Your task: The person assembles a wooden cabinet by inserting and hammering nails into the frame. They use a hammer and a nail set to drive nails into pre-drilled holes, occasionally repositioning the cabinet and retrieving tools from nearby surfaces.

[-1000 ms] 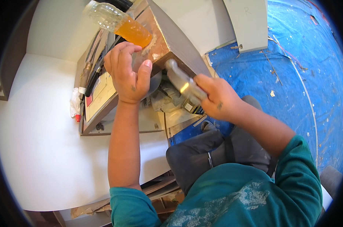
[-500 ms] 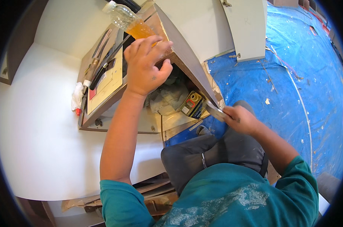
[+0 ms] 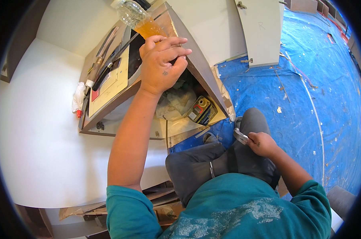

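Note:
At the front edge of a brown-edged cabinet (image 3: 191, 38), my left hand (image 3: 163, 65) rests with its fingers stretched to the right and the thumb below, a gap between them. Beside its fingers a clear plastic bottle (image 3: 138, 18) with orange liquid lies tilted on the cabinet. My right hand (image 3: 263, 144), lower and to the right over my knee, is closed around a short silver metal tool (image 3: 240, 136) with a curved head, its exact kind unclear. The tool is apart from the cabinet. A yellow and black package (image 3: 201, 109) and crumpled plastic (image 3: 176, 101) sit inside the cabinet opening.
Long dark-handled tools (image 3: 104, 75) and a pale board (image 3: 107, 99) lie on the cabinet's left part. A white bottle with a red tip (image 3: 78, 97) is beside them. Blue sheeting (image 3: 296, 131) covers the floor at right, below a loose white door panel (image 3: 261, 36).
My right hand has drawn the metal tool away from the cabinet's edge, downward toward my knee. My left hand has shifted slightly right, its fingers now straighter and pointing right.

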`<state>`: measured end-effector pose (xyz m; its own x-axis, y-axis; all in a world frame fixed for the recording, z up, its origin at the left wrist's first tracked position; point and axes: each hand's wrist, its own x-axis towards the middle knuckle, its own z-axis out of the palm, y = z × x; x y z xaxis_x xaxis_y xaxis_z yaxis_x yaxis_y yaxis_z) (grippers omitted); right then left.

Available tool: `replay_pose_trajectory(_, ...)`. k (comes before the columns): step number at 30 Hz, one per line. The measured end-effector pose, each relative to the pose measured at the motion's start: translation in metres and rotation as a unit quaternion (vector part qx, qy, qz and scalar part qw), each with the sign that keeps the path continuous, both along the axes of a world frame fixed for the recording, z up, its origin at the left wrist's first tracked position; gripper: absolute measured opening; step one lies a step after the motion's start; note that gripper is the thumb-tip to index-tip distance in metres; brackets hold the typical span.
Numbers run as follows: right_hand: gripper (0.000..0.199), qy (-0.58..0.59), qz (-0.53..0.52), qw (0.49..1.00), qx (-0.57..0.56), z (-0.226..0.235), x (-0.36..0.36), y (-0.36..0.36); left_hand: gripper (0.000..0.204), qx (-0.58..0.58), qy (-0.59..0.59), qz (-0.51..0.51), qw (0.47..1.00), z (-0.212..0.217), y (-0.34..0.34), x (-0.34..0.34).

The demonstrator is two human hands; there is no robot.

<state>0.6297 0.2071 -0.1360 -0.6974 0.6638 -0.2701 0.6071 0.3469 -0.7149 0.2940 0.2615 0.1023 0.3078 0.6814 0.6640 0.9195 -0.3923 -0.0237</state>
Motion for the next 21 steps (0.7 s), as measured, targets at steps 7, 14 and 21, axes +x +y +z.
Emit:
replay_pose_trajectory(7,0.029,0.003,-0.008,1.0,0.003,-0.005,0.0,0.001,0.025,-0.024,0.008,0.004,1.0,0.002,-0.003,-0.002)
replay_pose_trajectory(14,0.031,0.006,-0.015,1.0,-0.012,-0.005,-0.001,0.002,0.028,-0.024,0.032,0.003,0.999,0.003,-0.007,-0.002)
replay_pose_trajectory(21,0.033,0.023,-0.027,0.999,0.0,-0.008,-0.001,0.0,0.026,-0.042,0.043,0.017,0.998,0.01,-0.011,0.001)
